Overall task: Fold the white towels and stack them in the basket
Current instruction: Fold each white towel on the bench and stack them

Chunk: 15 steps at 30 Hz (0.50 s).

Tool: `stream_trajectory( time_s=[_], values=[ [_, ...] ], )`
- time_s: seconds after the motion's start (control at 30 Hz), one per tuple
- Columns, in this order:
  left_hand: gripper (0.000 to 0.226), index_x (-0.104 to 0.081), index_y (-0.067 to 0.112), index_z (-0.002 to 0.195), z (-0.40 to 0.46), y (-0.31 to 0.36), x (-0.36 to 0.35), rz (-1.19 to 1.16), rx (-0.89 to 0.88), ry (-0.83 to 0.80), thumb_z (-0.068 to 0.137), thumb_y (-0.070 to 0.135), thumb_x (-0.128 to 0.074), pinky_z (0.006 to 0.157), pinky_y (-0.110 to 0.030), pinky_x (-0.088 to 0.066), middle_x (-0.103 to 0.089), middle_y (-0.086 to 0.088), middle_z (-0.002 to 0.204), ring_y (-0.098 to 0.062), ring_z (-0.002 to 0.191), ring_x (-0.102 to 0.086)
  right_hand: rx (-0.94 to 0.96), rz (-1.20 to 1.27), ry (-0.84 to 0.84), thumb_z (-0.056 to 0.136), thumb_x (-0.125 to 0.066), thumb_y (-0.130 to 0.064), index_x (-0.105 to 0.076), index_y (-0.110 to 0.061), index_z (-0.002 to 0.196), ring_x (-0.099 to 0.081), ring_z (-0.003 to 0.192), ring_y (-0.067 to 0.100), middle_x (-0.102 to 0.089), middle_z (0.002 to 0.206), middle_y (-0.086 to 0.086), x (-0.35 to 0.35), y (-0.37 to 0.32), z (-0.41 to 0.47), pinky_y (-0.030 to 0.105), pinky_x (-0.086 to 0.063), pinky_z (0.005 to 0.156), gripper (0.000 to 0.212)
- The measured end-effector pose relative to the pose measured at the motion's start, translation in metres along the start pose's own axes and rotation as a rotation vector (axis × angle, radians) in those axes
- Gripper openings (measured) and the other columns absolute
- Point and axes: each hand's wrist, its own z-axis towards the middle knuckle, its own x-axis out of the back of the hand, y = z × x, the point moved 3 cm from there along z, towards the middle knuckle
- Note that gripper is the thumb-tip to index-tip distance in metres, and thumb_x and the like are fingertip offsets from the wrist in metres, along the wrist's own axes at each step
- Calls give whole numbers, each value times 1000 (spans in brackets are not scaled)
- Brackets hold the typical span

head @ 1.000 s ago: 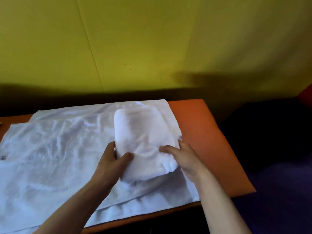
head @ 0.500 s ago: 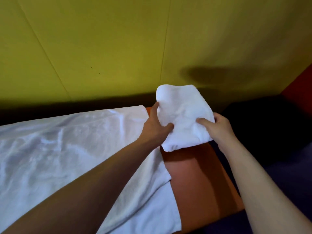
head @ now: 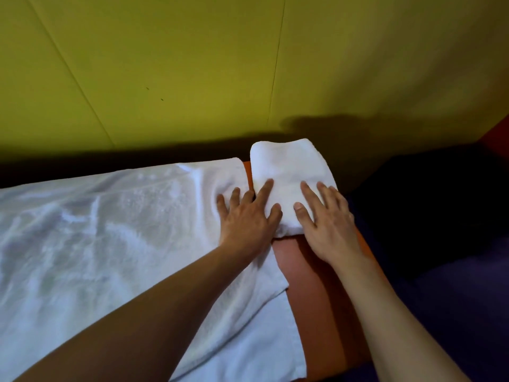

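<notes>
Yellow-green panelled wall (head: 192, 64) behind an orange table (head: 325, 299), small folded white towel (head: 289, 172) at its far right end, left hand (head: 248, 216) and right hand (head: 327, 224) flat on it, fingers spread, unfolded white towels (head: 96, 230) beside it

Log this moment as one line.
left hand: flat, open | right hand: flat, open | folded towel: on orange table

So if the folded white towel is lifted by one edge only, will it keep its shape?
Probably not. The folded towel looks soft and thick, with rounded edges, so its layers would likely sag open. It seems light and should not slip on the orange table. Both the left hand and right hand rest flat on it.
</notes>
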Motion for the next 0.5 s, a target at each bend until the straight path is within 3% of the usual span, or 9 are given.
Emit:
stream_trajectory(
  time_s=[0.17, 0.5],
  values=[
    [63, -6, 46, 156, -9, -31, 13, 0, 53, -22, 98, 65, -18, 120, -63, 0, -32, -1, 162, -34, 151, -18, 72, -7, 12, 94, -15, -69, -19, -43, 157, -10, 154, 23, -19, 167, -1, -8, -30, -4, 52, -17, 122, 69],
    [70, 3, 40, 158, 1, -8, 8, -66, -59, -140, 95, 65, -13, 122, -57, -1, -29, -9, 162, -35, 152, -13, -6, -121, 123, 93, -20, -57, -36, -33, 153, -31, 146, 30, -37, 159, 8, 3, -9, -4, 52, -31, 117, 67]
  ],
)
